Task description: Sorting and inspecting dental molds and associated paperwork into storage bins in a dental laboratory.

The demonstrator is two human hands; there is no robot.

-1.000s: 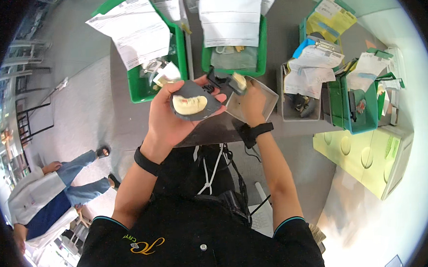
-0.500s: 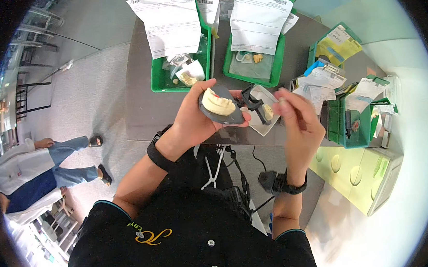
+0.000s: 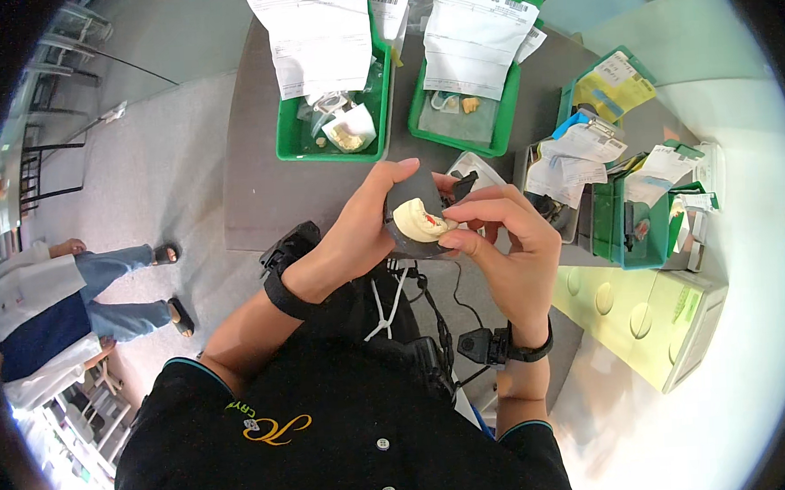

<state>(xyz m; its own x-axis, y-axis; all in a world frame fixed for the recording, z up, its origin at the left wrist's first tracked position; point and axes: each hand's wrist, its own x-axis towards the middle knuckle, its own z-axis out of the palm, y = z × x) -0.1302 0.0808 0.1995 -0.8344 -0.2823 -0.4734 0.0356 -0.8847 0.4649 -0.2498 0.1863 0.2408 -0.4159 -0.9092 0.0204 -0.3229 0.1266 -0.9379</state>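
A cream dental model (image 3: pixel 419 222) with a red mark sits on a dark grey base (image 3: pixel 409 193). My left hand (image 3: pixel 366 213) is wrapped round that base and holds it tilted in front of me. Thumb and forefinger of my right hand (image 3: pixel 505 236) are pinched together at the model's right edge; anything tiny between them is too small to name. A black hinged piece (image 3: pixel 465 185) shows behind my fingers, apparently joined to the base. Beyond it, a white tray (image 3: pixel 472 160) is partly covered by my hands.
Two green bins (image 3: pixel 286 153) (image 3: pixel 504 137) with paper sheets and cream model pieces stand at the back of the dark table (image 3: pixel 252 195). More green bins (image 3: pixel 603 225) and papers crowd the right side, above a yellow box (image 3: pixel 632 321). A person (image 3: pixel 49 298) is at the far left.
My right hand has moved left and down from beside the tray to the model's edge. The model has been turned in my left hand, so its red mark now faces my right fingers.
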